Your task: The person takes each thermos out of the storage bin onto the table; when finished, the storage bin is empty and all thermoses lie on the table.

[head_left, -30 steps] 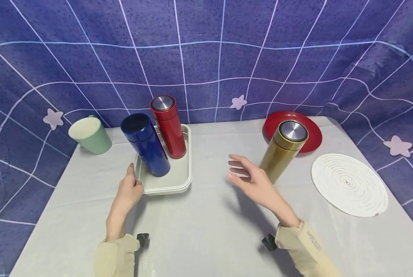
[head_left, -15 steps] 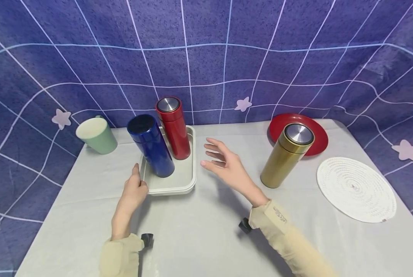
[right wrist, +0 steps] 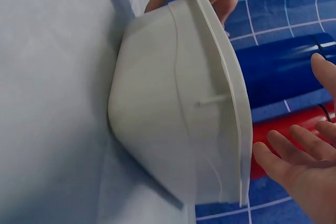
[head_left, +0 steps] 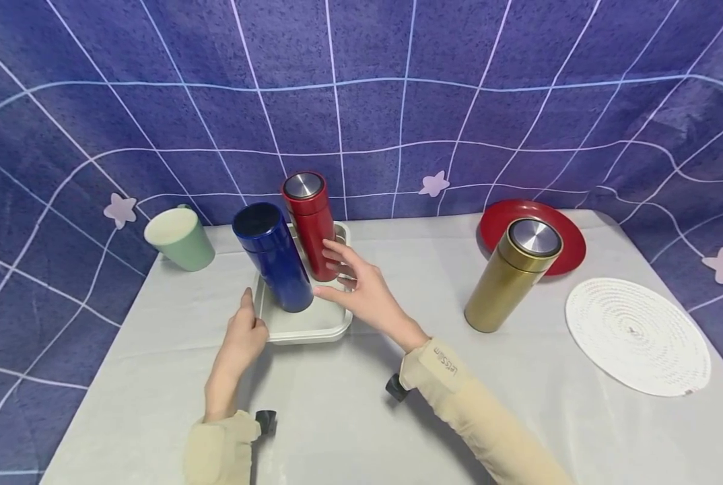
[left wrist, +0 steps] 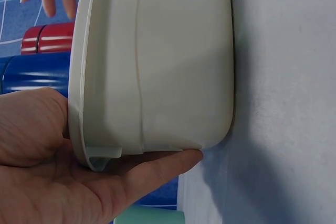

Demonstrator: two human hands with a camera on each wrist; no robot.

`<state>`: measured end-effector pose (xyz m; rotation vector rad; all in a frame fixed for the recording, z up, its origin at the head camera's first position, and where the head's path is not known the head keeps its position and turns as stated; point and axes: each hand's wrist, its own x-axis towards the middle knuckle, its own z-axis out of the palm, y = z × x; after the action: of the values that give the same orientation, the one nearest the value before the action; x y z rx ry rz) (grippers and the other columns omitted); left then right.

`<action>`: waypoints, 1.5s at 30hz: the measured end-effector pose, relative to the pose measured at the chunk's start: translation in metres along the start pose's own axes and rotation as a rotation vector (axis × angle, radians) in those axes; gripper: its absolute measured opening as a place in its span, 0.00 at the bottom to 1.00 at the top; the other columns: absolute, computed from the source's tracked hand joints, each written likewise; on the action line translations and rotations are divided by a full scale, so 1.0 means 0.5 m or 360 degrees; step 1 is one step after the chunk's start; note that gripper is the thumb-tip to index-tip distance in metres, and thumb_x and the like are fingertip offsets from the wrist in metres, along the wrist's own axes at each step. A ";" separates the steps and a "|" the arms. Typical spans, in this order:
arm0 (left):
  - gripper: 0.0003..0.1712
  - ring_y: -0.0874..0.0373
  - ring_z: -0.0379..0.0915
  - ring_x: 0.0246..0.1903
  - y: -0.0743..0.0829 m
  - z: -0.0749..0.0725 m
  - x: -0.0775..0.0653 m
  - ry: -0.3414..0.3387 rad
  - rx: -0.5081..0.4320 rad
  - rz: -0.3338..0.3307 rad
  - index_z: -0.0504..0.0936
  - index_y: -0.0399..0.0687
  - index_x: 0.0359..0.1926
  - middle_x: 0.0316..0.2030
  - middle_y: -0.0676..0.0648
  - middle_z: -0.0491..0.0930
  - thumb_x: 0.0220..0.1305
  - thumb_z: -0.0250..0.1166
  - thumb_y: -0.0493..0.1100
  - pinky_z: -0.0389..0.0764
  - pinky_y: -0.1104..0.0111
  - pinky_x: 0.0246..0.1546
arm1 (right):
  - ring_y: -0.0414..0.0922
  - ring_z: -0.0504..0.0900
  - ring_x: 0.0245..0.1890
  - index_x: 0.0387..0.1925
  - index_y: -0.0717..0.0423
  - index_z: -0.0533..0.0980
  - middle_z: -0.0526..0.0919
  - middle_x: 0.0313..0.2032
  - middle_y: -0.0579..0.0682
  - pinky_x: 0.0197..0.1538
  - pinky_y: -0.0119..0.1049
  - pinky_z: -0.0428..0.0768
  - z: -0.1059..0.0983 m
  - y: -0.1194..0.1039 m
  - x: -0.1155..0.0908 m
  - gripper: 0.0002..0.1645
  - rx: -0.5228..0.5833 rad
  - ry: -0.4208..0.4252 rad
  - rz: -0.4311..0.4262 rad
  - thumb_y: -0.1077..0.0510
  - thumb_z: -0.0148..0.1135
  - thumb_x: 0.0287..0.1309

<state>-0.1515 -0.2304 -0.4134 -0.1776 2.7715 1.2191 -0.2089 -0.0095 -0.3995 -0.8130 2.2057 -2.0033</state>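
Observation:
A white plastic basin (head_left: 310,331) stands on the table with a blue thermos flask (head_left: 275,259) and a red thermos flask (head_left: 313,232) upright inside it. My left hand (head_left: 240,337) grips the basin's left rim; in the left wrist view one finger of that hand (left wrist: 100,182) lies along the outer wall. Over the basin's right side, my right hand (head_left: 364,289) has its fingers spread beside the red flask, thumb towards the blue one. In the right wrist view the right-hand fingers (right wrist: 291,156) appear loosely bent, holding nothing; whether they touch the red flask is unclear.
A green mug (head_left: 182,242) is at the back left of the table. To the right stands a gold thermos flask (head_left: 507,283), partly in front of a red plate (head_left: 564,232). A round white woven mat (head_left: 637,337) lies at the right. Patterned blue cloth (head_left: 361,114) hangs behind.
My right hand has moved left, from beside the gold flask to the red flask and the basin. My left hand has stayed at the basin's rim. The head view has shifted slightly.

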 end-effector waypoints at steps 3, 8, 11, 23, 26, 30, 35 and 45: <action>0.39 0.35 0.59 0.64 0.001 0.003 0.001 0.0014 -0.0004 0.0004 0.34 0.21 0.72 0.56 0.16 0.66 0.62 0.39 0.27 0.64 0.46 0.64 | 0.58 0.76 0.60 0.70 0.56 0.64 0.73 0.63 0.62 0.62 0.50 0.76 0.014 0.000 0.013 0.44 0.0040 -0.0030 -0.0054 0.64 0.71 0.53; 0.39 0.37 0.63 0.56 0.005 0.009 0.000 0.0025 -0.0003 0.0002 0.34 0.21 0.72 0.46 0.16 0.72 0.62 0.39 0.27 0.67 0.47 0.59 | 0.59 0.76 0.60 0.71 0.56 0.62 0.72 0.64 0.63 0.62 0.50 0.75 0.028 0.001 0.027 0.45 -0.0040 -0.0048 -0.0102 0.63 0.72 0.53; 0.39 0.36 0.60 0.63 0.008 0.011 0.000 0.0019 -0.0004 0.0002 0.34 0.22 0.72 0.61 0.17 0.62 0.63 0.39 0.27 0.63 0.45 0.65 | 0.59 0.75 0.61 0.72 0.54 0.61 0.71 0.65 0.62 0.61 0.52 0.75 0.033 0.001 0.034 0.47 -0.0088 -0.0047 -0.0090 0.61 0.72 0.53; 0.39 0.36 0.55 0.67 0.014 0.009 -0.001 0.0036 0.0008 0.0010 0.35 0.21 0.72 0.62 0.17 0.59 0.63 0.40 0.27 0.60 0.44 0.67 | 0.51 0.75 0.62 0.73 0.47 0.59 0.71 0.66 0.54 0.62 0.47 0.75 0.054 0.001 0.064 0.49 -0.0264 -0.0072 -0.0073 0.56 0.74 0.52; 0.39 0.34 0.51 0.69 0.014 0.009 0.000 0.0031 0.0010 0.0016 0.36 0.20 0.72 0.64 0.18 0.56 0.63 0.40 0.27 0.58 0.44 0.68 | 0.48 0.75 0.62 0.73 0.48 0.59 0.71 0.66 0.52 0.63 0.42 0.75 0.061 0.003 0.073 0.50 -0.0331 -0.0052 -0.0106 0.55 0.75 0.51; 0.39 0.34 0.52 0.69 0.014 0.008 -0.001 0.0035 0.0005 0.0024 0.35 0.20 0.71 0.63 0.17 0.57 0.63 0.39 0.27 0.58 0.43 0.68 | 0.45 0.73 0.63 0.73 0.51 0.57 0.70 0.66 0.51 0.64 0.36 0.73 0.072 0.004 0.084 0.53 -0.0407 -0.0039 -0.0157 0.53 0.76 0.50; 0.39 0.37 0.63 0.56 0.008 0.009 -0.001 0.0053 -0.0001 0.0022 0.35 0.20 0.72 0.34 0.25 0.74 0.62 0.39 0.28 0.67 0.47 0.61 | 0.45 0.75 0.61 0.71 0.51 0.58 0.72 0.65 0.51 0.61 0.35 0.76 0.083 0.004 0.091 0.52 -0.0450 -0.0028 -0.0167 0.53 0.76 0.49; 0.39 0.34 0.49 0.70 0.000 0.001 -0.004 0.0037 0.0006 0.0012 0.35 0.20 0.71 0.66 0.18 0.51 0.62 0.40 0.27 0.56 0.43 0.68 | 0.46 0.80 0.56 0.67 0.50 0.63 0.76 0.60 0.52 0.58 0.33 0.78 0.096 0.001 0.087 0.48 -0.0411 0.0009 -0.0176 0.56 0.78 0.46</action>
<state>-0.1496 -0.2296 -0.4133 -0.1825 2.7965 1.2210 -0.2282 -0.0710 -0.3946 -0.9756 2.5108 -1.7872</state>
